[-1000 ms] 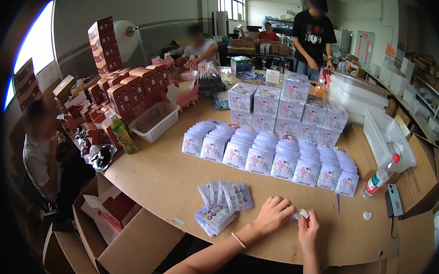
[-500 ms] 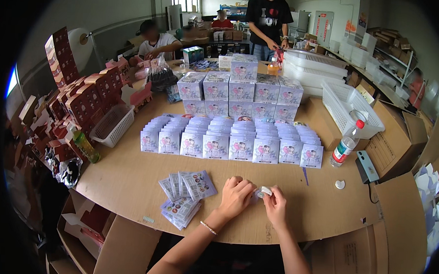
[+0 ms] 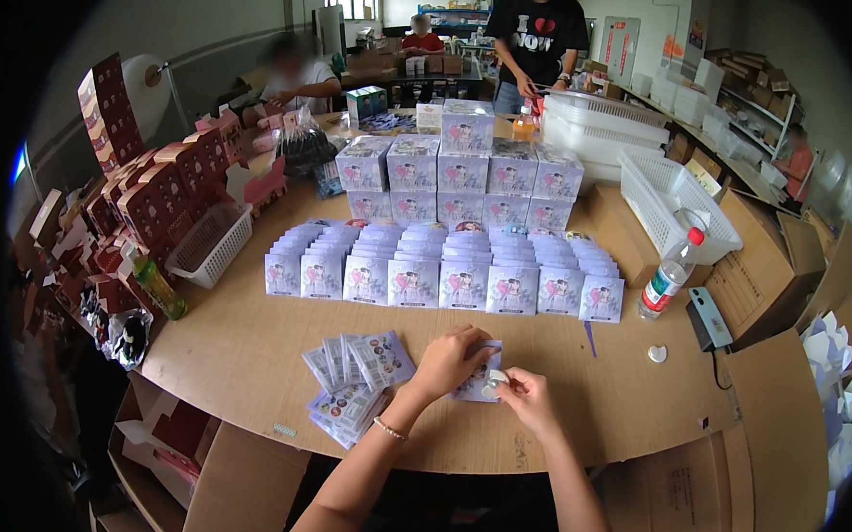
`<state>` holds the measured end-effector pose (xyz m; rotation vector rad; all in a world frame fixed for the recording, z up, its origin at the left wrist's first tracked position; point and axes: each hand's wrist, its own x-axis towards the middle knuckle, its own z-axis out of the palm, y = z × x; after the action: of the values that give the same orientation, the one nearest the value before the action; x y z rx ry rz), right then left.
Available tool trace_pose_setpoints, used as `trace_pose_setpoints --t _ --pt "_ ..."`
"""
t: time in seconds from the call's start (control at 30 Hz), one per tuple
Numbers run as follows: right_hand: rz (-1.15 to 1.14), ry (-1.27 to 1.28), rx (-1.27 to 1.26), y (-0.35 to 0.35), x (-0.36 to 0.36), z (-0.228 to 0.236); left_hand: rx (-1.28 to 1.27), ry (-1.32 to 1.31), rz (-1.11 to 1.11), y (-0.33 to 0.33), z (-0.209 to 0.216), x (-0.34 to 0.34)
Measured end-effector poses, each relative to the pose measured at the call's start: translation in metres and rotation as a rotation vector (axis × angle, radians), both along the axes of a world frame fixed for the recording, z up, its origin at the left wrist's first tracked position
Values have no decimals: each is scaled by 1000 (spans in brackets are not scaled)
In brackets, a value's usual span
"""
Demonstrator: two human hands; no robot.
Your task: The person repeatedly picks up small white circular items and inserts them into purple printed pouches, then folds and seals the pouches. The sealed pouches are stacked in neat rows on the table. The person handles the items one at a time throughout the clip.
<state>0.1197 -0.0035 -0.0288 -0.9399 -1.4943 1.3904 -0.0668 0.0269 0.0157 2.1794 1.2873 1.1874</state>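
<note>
A small purple printed packet (image 3: 485, 365) lies flat on the table in front of me. My left hand (image 3: 450, 362), fingers bent, grips its top edge and covers its left part. Over the packet's lower right, my right hand (image 3: 528, 399) pinches a small white round piece (image 3: 494, 379); I cannot make out whether it is one piece or a stack. Left of my left wrist, a loose fanned pile of similar packets (image 3: 350, 382) rests on the table, printed side with small round pictures up. Beyond my hands stand several rows of purple picture packets (image 3: 463, 285).
Behind the rows, purple boxes (image 3: 461, 177) are stacked. A water bottle (image 3: 669, 274), a blue-grey device (image 3: 708, 319) and another white round piece (image 3: 657, 353) are at right. White baskets (image 3: 213, 247) and red boxes (image 3: 175, 190) crowd the left. Other people work beyond the table.
The purple packet now shows plainly under my hands. My left hand has shifted onto its top edge, and my right hand has come slightly left and down with the white piece.
</note>
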Motion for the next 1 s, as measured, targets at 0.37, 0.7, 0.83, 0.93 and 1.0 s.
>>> trace_pose_setpoints --t 0.37,0.7,0.83,0.93,1.0 --pt "-271 81 -335 -13 2 19 181 366 -201 -37 -23 -11" --pt "-198 137 8 -15 17 28 -11 383 -179 -28 38 -14" --pt "-192 217 89 -8 9 22 99 337 -161 -23 33 -5" --pt "-212 240 83 -8 8 24 187 355 -102 -27 29 4" --pt "-210 240 88 -7 9 24 261 362 -56 -28 26 7"
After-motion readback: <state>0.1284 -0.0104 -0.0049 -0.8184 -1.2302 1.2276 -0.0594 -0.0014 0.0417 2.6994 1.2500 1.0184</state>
